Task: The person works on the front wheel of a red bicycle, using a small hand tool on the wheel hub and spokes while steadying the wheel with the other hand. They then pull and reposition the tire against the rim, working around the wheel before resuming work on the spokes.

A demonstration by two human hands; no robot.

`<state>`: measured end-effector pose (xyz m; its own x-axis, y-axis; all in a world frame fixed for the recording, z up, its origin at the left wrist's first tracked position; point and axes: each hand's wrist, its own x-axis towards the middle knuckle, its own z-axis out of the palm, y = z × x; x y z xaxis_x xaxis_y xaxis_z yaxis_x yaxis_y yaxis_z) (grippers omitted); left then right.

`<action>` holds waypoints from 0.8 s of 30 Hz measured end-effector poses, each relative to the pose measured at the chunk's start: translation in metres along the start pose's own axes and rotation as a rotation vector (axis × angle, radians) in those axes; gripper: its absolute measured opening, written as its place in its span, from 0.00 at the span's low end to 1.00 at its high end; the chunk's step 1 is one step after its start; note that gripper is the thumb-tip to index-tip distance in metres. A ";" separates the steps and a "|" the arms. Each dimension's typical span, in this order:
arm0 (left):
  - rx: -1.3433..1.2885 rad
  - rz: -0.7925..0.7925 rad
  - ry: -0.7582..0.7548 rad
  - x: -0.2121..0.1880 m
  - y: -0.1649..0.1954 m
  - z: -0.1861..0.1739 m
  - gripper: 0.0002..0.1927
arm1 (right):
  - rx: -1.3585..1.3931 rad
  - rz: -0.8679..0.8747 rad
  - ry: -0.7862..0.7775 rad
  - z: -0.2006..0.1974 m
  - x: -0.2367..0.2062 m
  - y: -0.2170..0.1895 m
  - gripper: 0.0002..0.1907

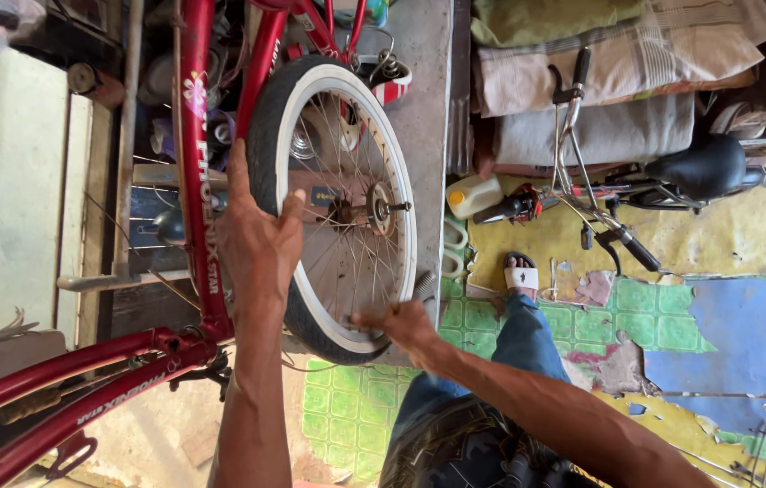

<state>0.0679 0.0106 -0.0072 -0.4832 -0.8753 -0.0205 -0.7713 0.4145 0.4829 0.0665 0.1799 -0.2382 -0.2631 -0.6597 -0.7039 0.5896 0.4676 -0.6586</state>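
A bicycle wheel (396,217) with a black tyre, white sidewall and silver spokes stands upright in the middle. Its hub and axle (374,208) point to the right. My left hand (256,239) grips the tyre on its left side, fingers wrapped over the tread. My right hand (401,323) is closed on the tyre and rim at the wheel's lower right. A red bicycle frame (195,154) runs just left of the wheel, beside my left hand.
A second small bicycle (609,190) with chrome handlebars and a black saddle lies at the right. A white plastic jug (473,194) stands near it. Folded cloths (618,63) are piled at the top right. My sandalled foot (520,276) rests on patchy green and yellow flooring.
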 end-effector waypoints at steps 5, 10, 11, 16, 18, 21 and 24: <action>0.011 -0.015 -0.002 -0.002 0.002 -0.002 0.47 | -0.198 0.041 0.133 0.000 0.006 -0.006 0.28; 0.018 -0.047 -0.021 0.000 0.007 -0.004 0.47 | -0.108 0.165 0.090 0.000 0.001 -0.006 0.25; 0.011 -0.118 -0.058 -0.002 0.008 -0.004 0.47 | -0.099 0.151 0.091 0.000 0.000 -0.007 0.27; 0.025 -0.040 -0.002 -0.005 0.007 -0.004 0.47 | -0.141 -0.040 0.133 0.000 -0.001 -0.005 0.29; -0.015 -0.039 -0.008 -0.004 0.005 -0.004 0.46 | -0.187 -0.022 0.177 0.001 -0.002 -0.005 0.31; 0.057 -0.039 -0.020 -0.001 0.002 -0.002 0.47 | -0.019 0.134 0.065 0.002 -0.004 -0.003 0.26; -0.001 0.004 0.006 -0.003 -0.001 0.000 0.46 | 0.100 0.028 0.044 0.003 -0.005 -0.003 0.17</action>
<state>0.0704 0.0128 -0.0074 -0.4840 -0.8750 -0.0131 -0.7687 0.4179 0.4841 0.0679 0.1801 -0.2319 -0.2772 -0.6197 -0.7342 0.6700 0.4230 -0.6100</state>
